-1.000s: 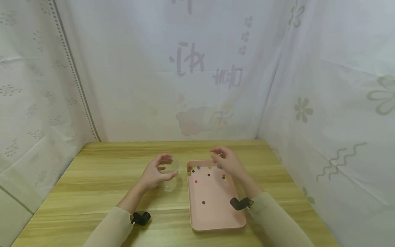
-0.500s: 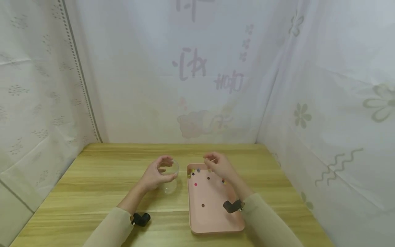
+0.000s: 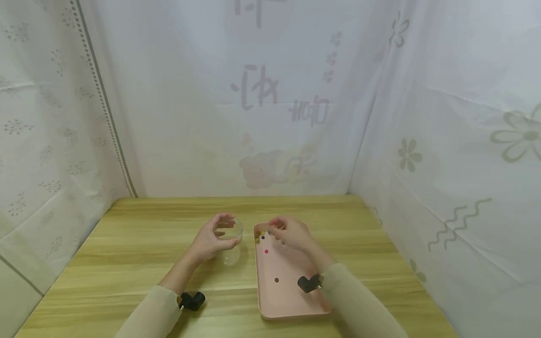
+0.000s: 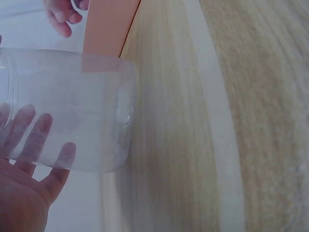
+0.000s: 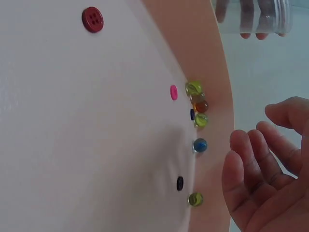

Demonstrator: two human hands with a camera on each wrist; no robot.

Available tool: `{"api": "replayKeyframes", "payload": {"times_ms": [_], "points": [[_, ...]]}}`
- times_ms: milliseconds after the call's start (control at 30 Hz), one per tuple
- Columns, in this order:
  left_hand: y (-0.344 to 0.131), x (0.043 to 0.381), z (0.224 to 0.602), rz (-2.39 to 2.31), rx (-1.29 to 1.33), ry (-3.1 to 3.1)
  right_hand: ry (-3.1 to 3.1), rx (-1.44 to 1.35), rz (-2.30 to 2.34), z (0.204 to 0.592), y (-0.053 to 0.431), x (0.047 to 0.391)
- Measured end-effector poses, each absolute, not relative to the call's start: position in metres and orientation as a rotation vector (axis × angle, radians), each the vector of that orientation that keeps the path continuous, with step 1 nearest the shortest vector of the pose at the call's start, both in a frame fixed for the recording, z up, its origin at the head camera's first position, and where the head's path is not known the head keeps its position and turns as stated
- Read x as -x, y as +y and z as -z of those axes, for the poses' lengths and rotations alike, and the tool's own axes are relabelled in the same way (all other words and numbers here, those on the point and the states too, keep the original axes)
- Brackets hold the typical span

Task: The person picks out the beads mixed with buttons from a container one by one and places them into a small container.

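Note:
My left hand (image 3: 209, 241) grips a clear plastic jar (image 4: 91, 106) around its upper part, left of the pink tray (image 3: 291, 303). Nothing shows inside the jar, and its base is close to the wooden table. Over the far end of the tray hovers my right hand (image 3: 293, 233), thumb apart from loosely bent fingers, nothing between them. Marbles line the tray's far wall in the right wrist view, among them a blue marble (image 5: 200, 145) and a yellow-green marble (image 5: 195, 199). A pink button (image 5: 174, 92), a black button (image 5: 180, 183) and a red button (image 5: 92, 19) lie on the tray floor.
The wooden table (image 3: 127, 263) carries the tray right of centre. White patterned curtains (image 3: 181, 117) hang behind the table and on both sides. A black wrist camera (image 3: 193, 301) sits at the left cuff, another black camera (image 3: 309, 283) at the right.
My right hand has moved left and slightly down along the tray's far end, towards the marbles in the far left corner. The left hand keeps holding the jar in nearly the same place.

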State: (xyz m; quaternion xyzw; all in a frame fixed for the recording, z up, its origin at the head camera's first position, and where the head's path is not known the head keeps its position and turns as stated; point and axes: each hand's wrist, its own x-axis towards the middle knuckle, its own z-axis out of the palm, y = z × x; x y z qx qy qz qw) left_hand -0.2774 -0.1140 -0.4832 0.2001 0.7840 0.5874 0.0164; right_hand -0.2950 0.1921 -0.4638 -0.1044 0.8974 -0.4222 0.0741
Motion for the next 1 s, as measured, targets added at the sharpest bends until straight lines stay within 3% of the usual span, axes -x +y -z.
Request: {"api": "replayKeyframes", "payload": {"times_ms": [1000], "points": [[-0.115,0.28,0.486,-1.852,-0.651,2.409,2.599,0.391,1.338,0.509,0.167,0.304]]}}
